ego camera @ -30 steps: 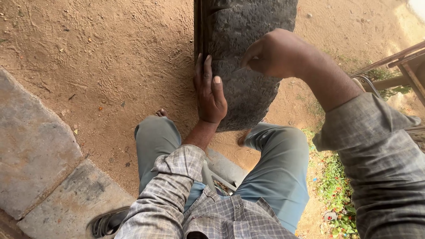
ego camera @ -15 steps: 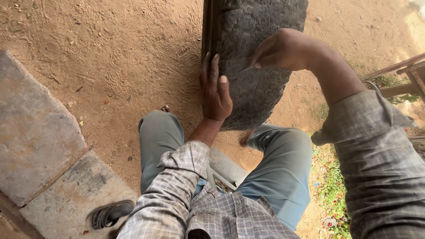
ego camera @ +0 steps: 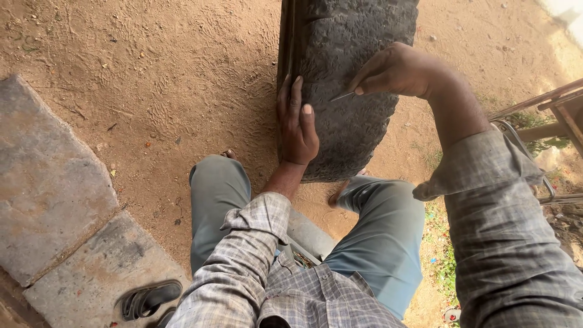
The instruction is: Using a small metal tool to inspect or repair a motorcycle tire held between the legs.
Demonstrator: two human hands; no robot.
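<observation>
Tyre [ego camera: 355,79] looks heavy, stiff, gritty; we'd grip the sidewall edge. Left hand [ego camera: 297,124] lies flat and open on it, steadying. Right hand [ego camera: 398,70] pinches a thin tool [ego camera: 343,96], probably a metal pick, tip on the tread.

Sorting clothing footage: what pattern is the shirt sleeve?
Grey plaid check on the sleeve, clearest in the head view.

Worn, rough matt rubber tyre [ego camera: 352,79]; thin metal tool [ego camera: 342,96] at 12 o'clock; gritty sand ground [ego camera: 152,79]; rough stone slabs [ego camera: 48,188].

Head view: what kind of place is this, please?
Probably an outdoor, roadside-style tyre repair spot: bare sandy ground, stone slabs, and a worn tyre steadied by the left hand while the right hand pokes it with a thin metal tool.
</observation>
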